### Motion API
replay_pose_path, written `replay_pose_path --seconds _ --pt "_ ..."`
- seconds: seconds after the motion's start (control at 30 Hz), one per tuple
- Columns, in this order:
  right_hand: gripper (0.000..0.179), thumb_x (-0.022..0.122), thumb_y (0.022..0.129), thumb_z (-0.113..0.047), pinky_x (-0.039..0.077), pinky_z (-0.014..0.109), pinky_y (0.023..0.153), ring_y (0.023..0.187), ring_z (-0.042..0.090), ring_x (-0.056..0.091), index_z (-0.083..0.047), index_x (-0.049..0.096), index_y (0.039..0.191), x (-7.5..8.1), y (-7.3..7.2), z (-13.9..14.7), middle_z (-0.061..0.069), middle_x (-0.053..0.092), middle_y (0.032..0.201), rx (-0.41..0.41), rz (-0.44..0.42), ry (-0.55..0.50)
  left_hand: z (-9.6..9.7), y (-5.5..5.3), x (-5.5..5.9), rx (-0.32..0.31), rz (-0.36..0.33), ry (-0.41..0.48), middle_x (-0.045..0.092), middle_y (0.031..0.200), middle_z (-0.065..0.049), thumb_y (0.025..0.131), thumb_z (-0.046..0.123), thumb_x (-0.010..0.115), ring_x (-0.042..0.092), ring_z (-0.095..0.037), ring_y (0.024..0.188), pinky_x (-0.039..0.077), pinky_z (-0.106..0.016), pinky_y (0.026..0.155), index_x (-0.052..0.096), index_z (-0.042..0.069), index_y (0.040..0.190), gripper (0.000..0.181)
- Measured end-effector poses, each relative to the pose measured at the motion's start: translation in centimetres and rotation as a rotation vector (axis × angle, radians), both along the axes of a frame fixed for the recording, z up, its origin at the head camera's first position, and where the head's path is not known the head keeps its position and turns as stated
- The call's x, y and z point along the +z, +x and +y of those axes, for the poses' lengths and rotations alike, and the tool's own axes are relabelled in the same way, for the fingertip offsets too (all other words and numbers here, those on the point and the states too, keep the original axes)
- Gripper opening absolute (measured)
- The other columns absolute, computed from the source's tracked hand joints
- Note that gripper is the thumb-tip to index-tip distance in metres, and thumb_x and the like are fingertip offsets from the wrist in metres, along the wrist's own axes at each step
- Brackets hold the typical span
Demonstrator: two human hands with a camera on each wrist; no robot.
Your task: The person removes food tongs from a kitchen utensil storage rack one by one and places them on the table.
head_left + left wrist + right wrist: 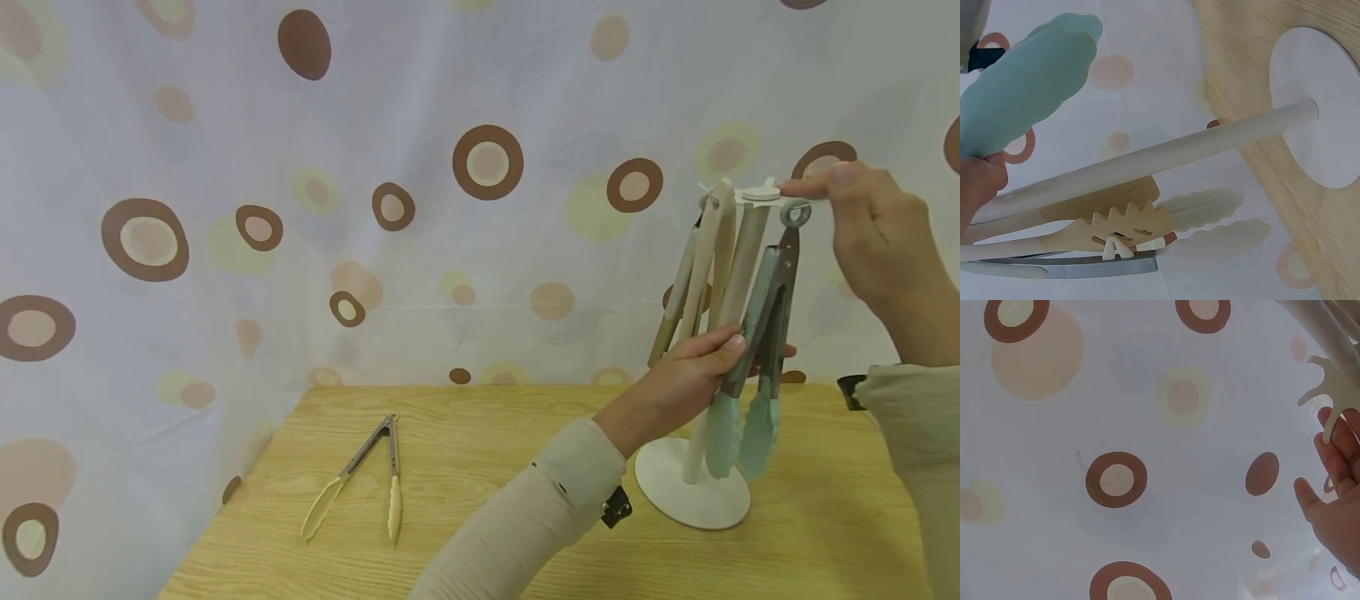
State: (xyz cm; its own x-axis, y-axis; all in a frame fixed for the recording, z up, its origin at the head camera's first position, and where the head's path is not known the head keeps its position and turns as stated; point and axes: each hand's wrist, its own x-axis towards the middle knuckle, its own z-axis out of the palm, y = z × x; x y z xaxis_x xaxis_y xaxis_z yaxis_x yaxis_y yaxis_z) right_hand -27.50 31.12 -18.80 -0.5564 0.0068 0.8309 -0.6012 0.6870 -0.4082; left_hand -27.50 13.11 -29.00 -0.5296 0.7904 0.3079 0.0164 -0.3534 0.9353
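A white utensil stand (pixel 701 462), tilted, has a round base and a hook ring (pixel 761 193) at its top. My left hand (pixel 675 375) grips its pole (pixel 1210 140) about halfway up, behind the hanging mint-green-tipped tongs (pixel 768 333). In the left wrist view, my left fingertips are close to the scalloped green tong heads (pixel 1035 81). My right hand (pixel 885 233) touches the hook ring with an extended index finger. In the right wrist view, my right fingers (pixel 1338 459) lie against one hook, thumb apart.
Beige utensils hang on the stand's left side, among them a toothed pasta server (pixel 1122 225). Yellow-tipped tongs (pixel 388 425) lie spread on the wooden table (pixel 480 467) to the left. A dotted curtain (pixel 420 100) hangs behind the table.
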Motion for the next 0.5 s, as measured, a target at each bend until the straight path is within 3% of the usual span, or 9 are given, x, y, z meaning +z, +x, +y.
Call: replay_pose_path --seconds 0.23,0.5 --pt "0.049 0.023 0.107 -0.024 0.010 0.041 0.117 0.139 0.020 0.031 0.003 0.060 0.124 0.16 0.34 0.37 -0.011 0.049 0.136 0.021 -0.053 0.004 -0.12 0.31 0.52 -0.014 0.016 -0.008 0.038 0.145 -0.028 0.108 0.015 0.024 0.048 -0.017 0.127 0.036 -0.018 0.098 0.034 0.003 0.148 0.043" --pt "0.048 0.024 0.107 -0.025 0.009 0.040 0.117 0.135 0.010 0.033 -0.001 0.062 0.123 0.22 0.28 0.42 -0.020 0.049 0.127 0.041 -0.050 -0.021 -0.30 0.81 0.97 -0.022 0.023 -0.019 0.038 0.145 -0.028 0.108 0.013 0.024 0.046 -0.027 0.130 0.038 -0.020 0.097 0.032 0.004 0.149 0.043"
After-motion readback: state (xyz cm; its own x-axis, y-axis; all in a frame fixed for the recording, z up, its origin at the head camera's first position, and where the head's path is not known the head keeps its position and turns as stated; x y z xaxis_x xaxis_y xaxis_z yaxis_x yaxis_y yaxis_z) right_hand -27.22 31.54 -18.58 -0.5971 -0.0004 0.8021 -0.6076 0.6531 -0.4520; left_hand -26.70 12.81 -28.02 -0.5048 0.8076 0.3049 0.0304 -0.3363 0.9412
